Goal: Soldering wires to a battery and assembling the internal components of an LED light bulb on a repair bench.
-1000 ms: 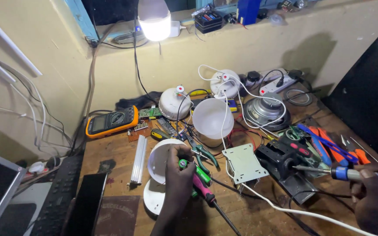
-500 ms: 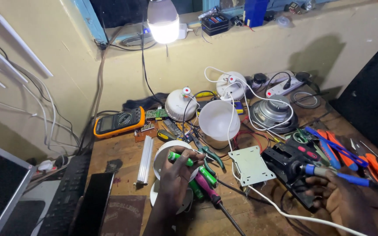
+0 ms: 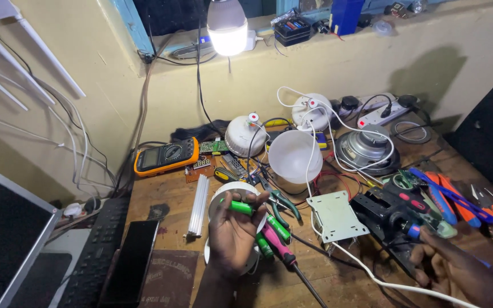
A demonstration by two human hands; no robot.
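Cluttered repair corner, wooden surface (image 3: 161,197) pushed against a cream wall, with a lit bulb (image 3: 227,25) hanging at the top middle of the frame and wires everywhere

Left hand (image 3: 232,231) sits lower middle of the frame, grip closed around a small green cylinder (image 3: 239,207) (looks like a battery cell or a green tool handle, can't tell which), held right over a round white lamp housing (image 3: 229,191). Two more green cells (image 3: 274,228) and a pink-handled screwdriver (image 3: 283,251) lie just beside that hand, green-handled pliers (image 3: 283,201) a bit above

Right hand (image 3: 457,274) is at the lower right, fingertips closed on a blue-tipped tool (image 3: 415,231) against a black block-shaped device (image 3: 383,214). Whether it's pinching hard or just resting there, can't really say

Other stuff: orange multimeter (image 3: 165,155) at middle left, white dome diffuser (image 3: 295,157) in the centre, grey metal plate (image 3: 336,217), white cable (image 3: 383,282) snaking to the bottom right, red and blue pliers (image 3: 457,199) at the right edge

My read: this is the bit where the green piece gets fitted into or pulled from the white housing. Next move would need the piece lined up straight with the housing and the other hand freed up to steady it, since that housing sits loose among the tools
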